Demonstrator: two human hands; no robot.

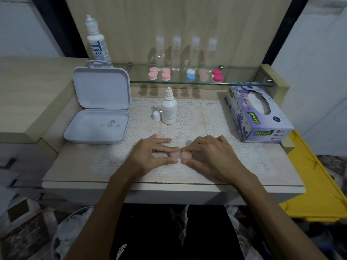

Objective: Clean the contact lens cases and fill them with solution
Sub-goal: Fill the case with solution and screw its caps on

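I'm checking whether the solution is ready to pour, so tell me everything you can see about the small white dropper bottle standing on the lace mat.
The small white dropper bottle stands upright on the lace mat, behind both hands and touched by neither. It looks like opaque white plastic, with a ribbed neck and a narrow nozzle tip left bare. Fine print covers its front label, too small to read. Its little white cap stands on the mat just beside it, on the side nearer the open white box.
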